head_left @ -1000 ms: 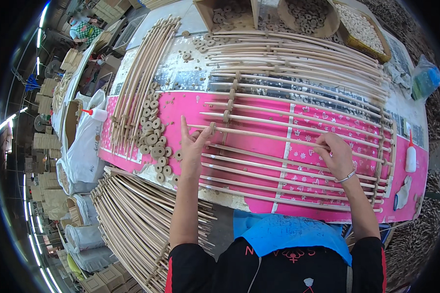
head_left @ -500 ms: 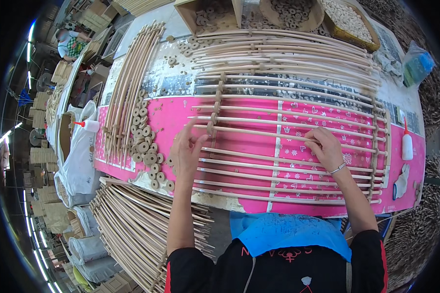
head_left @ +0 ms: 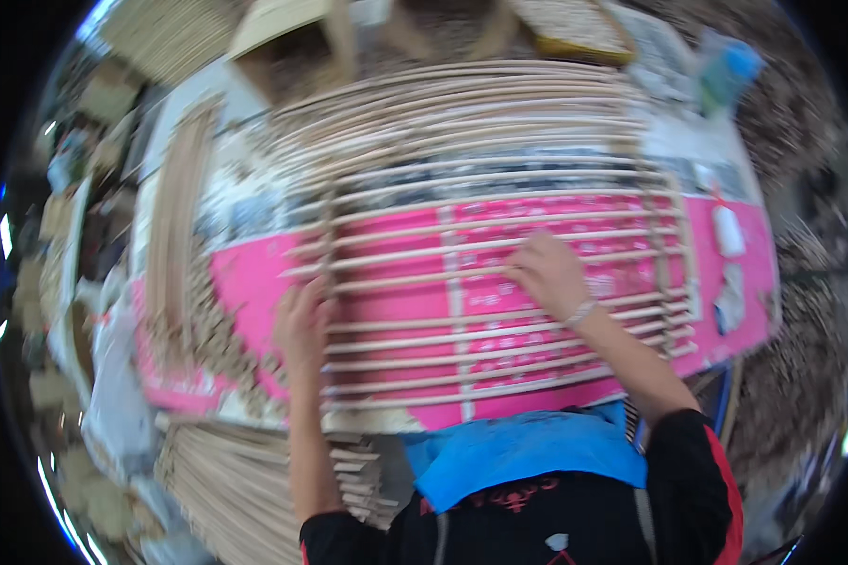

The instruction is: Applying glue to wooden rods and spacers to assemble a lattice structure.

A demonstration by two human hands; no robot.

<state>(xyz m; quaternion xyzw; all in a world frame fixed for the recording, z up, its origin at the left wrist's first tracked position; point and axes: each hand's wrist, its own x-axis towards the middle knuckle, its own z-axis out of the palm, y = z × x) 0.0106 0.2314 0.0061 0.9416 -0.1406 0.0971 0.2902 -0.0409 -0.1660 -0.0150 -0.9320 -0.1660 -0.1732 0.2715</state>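
Across the table in front of me lie long pale wooden rods (head_left: 415, 280), with a strip of wooden rings (head_left: 328, 221) threaded over them near the left ends and a similar strip (head_left: 657, 247) near the right ends. My right hand (head_left: 548, 271) pinches one middle rod between thumb and fingers. At the left ends of the rods, my left hand (head_left: 303, 325) has its fingers drawn together beside the ring strip. Blur hides what, if anything, sits in those fingers.
Loose wooden rings (head_left: 219, 330) lie left of the rods. A rod bundle (head_left: 174, 235) stretches along the table's left side; another rod stack (head_left: 245, 490) is below its front edge. A white squeeze bottle (head_left: 727, 231) and pale cloth item (head_left: 729, 299) lie at right. Farther back sits an open box (head_left: 344, 42).
The whole view has shifted and blurred. My left hand's fingers, spread before, have come together at the rod ends. My right hand stays on a middle rod.
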